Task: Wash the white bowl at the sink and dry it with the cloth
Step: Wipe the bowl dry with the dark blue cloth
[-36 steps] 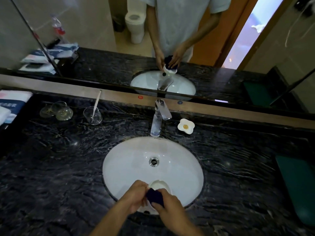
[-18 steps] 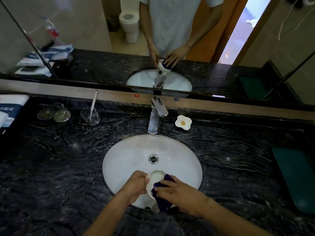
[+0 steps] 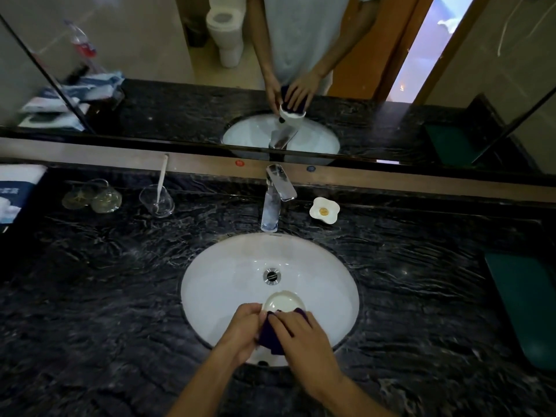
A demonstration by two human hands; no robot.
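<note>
The small white bowl (image 3: pixel 284 302) is held tilted over the near part of the white oval sink (image 3: pixel 228 284), its inside facing up and away. My left hand (image 3: pixel 240 329) grips its left rim. My right hand (image 3: pixel 301 332) presses a dark purple cloth (image 3: pixel 269 338) against the bowl's near side; the cloth hangs down between both hands and hides the bowl's lower part. No water runs from the chrome tap (image 3: pixel 275 197).
Dark marble counter (image 3: pixel 105 281) surrounds the sink. A glass with a toothbrush (image 3: pixel 158 200), two upturned glasses (image 3: pixel 91 198), a flower-shaped soap dish (image 3: pixel 324 209), a folded towel (image 3: pixel 15 191) at far left and a green mat (image 3: pixel 523 302) at right. A mirror runs behind.
The bowl has turned so more of its inside shows. My right hand with the cloth has shifted over the bowl's near side; both hands stay above the sink's front.
</note>
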